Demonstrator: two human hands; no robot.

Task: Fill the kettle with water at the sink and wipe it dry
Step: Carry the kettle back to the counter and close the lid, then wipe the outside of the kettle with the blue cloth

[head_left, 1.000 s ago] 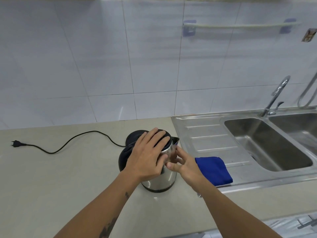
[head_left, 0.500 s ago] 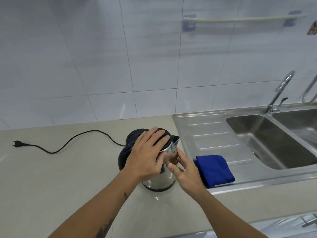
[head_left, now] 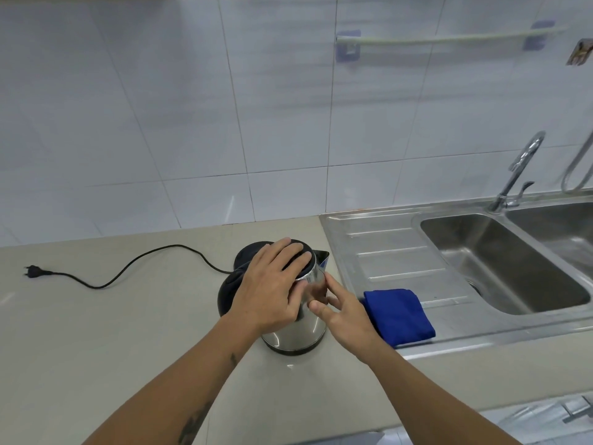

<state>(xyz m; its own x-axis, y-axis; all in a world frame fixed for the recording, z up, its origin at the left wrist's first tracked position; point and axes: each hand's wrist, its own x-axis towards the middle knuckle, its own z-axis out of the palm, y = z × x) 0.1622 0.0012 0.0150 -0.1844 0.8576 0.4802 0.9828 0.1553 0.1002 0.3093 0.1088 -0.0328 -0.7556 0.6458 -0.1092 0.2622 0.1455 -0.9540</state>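
Observation:
A steel kettle (head_left: 296,332) with a black lid and black handle stands upright on the beige counter, just left of the sink unit. My left hand (head_left: 272,289) lies over its lid, fingers spread across the top and thumb on the steel side. My right hand (head_left: 341,311) touches the kettle's right side below the spout with its fingertips. A folded blue cloth (head_left: 399,316) lies on the steel draining board right of the kettle. The sink basin (head_left: 507,268) and its tap (head_left: 516,175) are further right.
A black power cord (head_left: 128,273) runs left from the kettle's base to a loose plug (head_left: 32,271) on the counter (head_left: 96,332). A second basin sits at the far right edge. A towel rail (head_left: 449,38) hangs on the tiled wall.
Both hands have stayed on the kettle, and the kettle has not moved. My right fingers shifted slightly along its side. The view has drifted a little.

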